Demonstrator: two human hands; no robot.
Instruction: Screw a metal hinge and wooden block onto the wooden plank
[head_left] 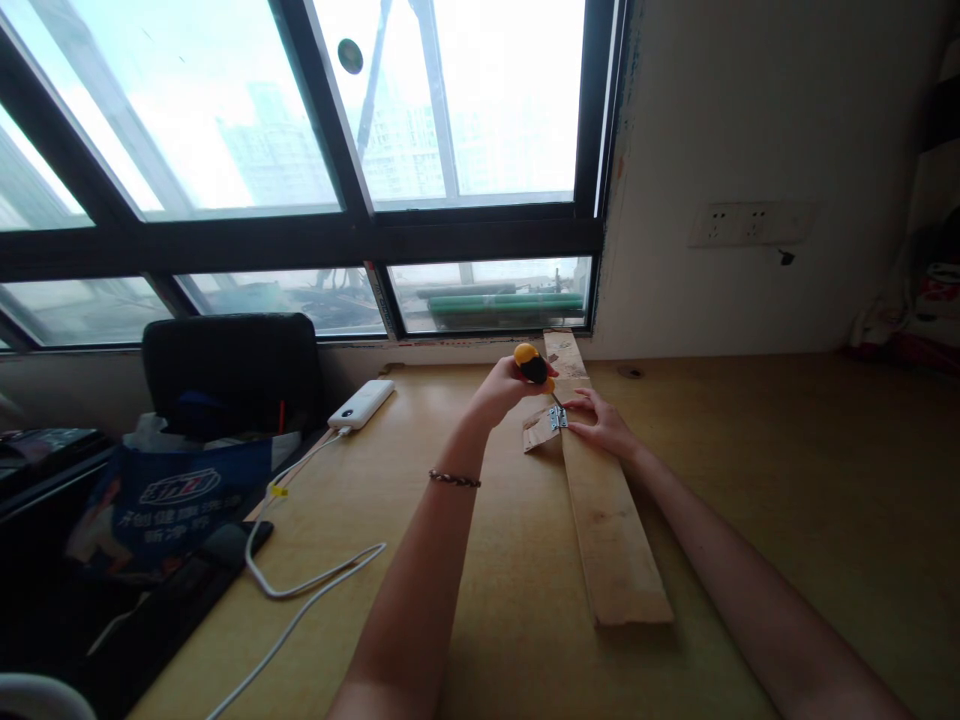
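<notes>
By the table [337, 570], a long board [611, 520] is being supported, its far end reaching the far edge. The board is being touched by the right hand [604, 425], fingers slightly parted. In the left hand [501, 395], a screwdriver [531, 363] is being gripped near a small wood piece [536, 433] and being pointed at a metal hinge [559, 419].

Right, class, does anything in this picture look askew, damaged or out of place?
The small wood piece sits at an angle to the long board, so it looks askew. A dark bit sticks out below the socket panel, oddly; it's too small to identify.
</notes>
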